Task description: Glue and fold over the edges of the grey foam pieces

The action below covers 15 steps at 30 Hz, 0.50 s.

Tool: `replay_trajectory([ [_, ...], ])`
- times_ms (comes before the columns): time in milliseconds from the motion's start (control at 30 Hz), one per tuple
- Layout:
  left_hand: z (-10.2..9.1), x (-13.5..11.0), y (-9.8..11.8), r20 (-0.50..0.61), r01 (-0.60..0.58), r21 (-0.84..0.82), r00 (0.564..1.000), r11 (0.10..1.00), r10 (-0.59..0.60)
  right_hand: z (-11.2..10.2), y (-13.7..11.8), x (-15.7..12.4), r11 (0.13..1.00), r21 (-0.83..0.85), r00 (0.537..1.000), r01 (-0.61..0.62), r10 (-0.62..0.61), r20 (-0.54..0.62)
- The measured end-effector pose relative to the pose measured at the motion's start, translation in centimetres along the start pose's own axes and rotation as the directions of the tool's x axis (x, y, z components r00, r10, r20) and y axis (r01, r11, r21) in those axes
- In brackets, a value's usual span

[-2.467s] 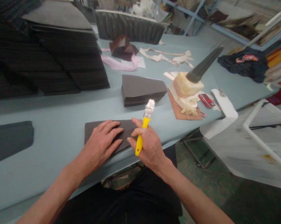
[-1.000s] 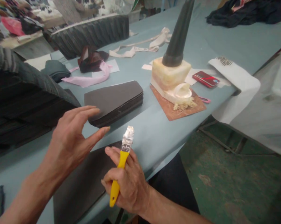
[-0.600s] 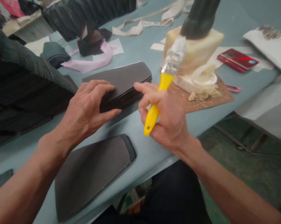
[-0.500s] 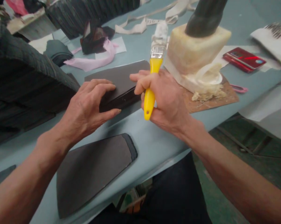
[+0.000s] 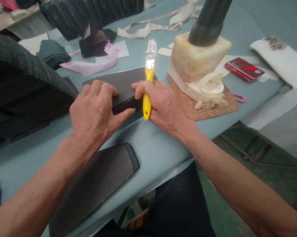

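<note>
My right hand (image 5: 164, 103) grips a yellow-handled paintbrush (image 5: 148, 93), its bristles pointing up and coated in white paste. The fingertips of that hand also rest at the right end of a stack of dark flat panels (image 5: 127, 80). At the stack's left end, my left hand (image 5: 92, 110) curls its fingers over the top panel, with the thumb along the near edge. Closer to me lies a single dark panel (image 5: 96, 186) with a black strip at its narrow end, partly covered by my left forearm.
A yellowish block-shaped tub (image 5: 197, 57) with a black upright piece stands on a brown board (image 5: 210, 113). Right of it are a red device (image 5: 244, 69) and a pink tool (image 5: 239, 97). Tall dark stacks (image 5: 22, 82) rise at left; pink cloth (image 5: 91, 65) lies behind.
The camera view has shifted slightly. My right hand has come lower onto the stack, with the brush more upright. My left fingers are more curled over the panel.
</note>
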<state>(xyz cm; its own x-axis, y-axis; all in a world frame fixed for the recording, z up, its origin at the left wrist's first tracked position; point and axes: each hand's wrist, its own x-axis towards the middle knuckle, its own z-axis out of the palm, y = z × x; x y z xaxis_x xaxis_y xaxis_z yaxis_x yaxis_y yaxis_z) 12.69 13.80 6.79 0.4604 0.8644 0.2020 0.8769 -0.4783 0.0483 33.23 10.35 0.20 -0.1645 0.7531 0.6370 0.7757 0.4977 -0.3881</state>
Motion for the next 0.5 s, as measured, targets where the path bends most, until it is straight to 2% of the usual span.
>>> replay_trajectory([
  [167,0.0,0.0,0.4,-0.002,-0.009,0.062,1.0,0.998,0.009,0.3,0.0,0.0,1.0,-0.012,1.0,0.006,-0.006,-0.027],
  [333,-0.6,-0.4,0.0,0.045,-0.087,0.119,0.996,0.989,0.082,0.4,-0.1,-0.2,1.0,-0.014,0.998,0.019,-0.02,-0.054],
  [500,-1.3,-0.5,-0.9,0.051,-0.129,-0.008,0.99,0.992,0.129,-0.1,-0.2,-0.3,0.999,0.012,0.997,0.043,-0.042,-0.058],
])
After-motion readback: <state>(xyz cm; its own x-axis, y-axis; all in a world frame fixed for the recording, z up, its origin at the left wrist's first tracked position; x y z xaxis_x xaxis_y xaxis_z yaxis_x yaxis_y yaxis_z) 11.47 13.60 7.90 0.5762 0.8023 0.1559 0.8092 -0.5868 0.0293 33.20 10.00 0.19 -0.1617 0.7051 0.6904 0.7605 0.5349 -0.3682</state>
